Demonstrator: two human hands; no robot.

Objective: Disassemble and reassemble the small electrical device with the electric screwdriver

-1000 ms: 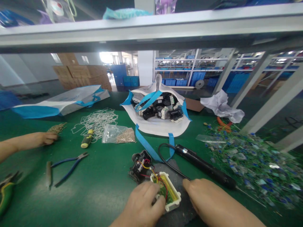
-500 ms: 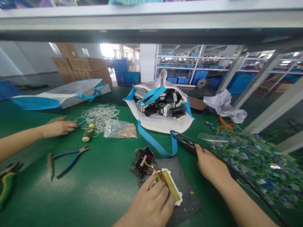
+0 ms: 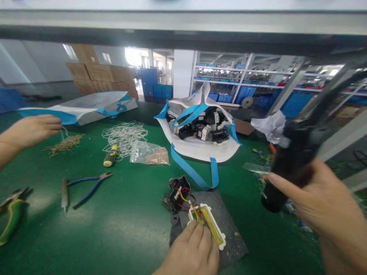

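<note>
At far left, well apart from the wearer's own hands, a co-worker's hand [image 3: 43, 128] hovers by a heap of thin brown bits [image 3: 67, 143], a pale strand at its fingertips. Below that hand lie the green-handled pliers [image 3: 14, 215]. Further right, though well left of the wearer's left hand, come a metal rod [image 3: 64, 193], blue-handled pliers [image 3: 93, 190], a yellow-handled screwdriver [image 3: 111, 156] and a clear bag [image 3: 150, 153] of small pieces.

The left hand [image 3: 193, 244] reaches in from the bottom edge, palm down, fingers side by side and slightly bent over the near left part of the white case [image 3: 218, 226]. Whether it pinches the case or only presses on it, I cannot tell. Just beyond its fingertips, red and yellow wires [image 3: 195, 214] run to a black housing [image 3: 177, 194]. Right of this hand, the dark mat [image 3: 233, 233] shows under the case.

The right hand [image 3: 323, 194] is lifted at far right, clasping a black tool [image 3: 296, 160], thumb across it; the tool slants with its lower end toward the left hand, its upper end blurred.

The step in hand looks like steadying the case and its wires while handling the tool. Working on the case with it would call for lowering the right hand, aiming the tool's working end, and holding the wires clear.
</note>
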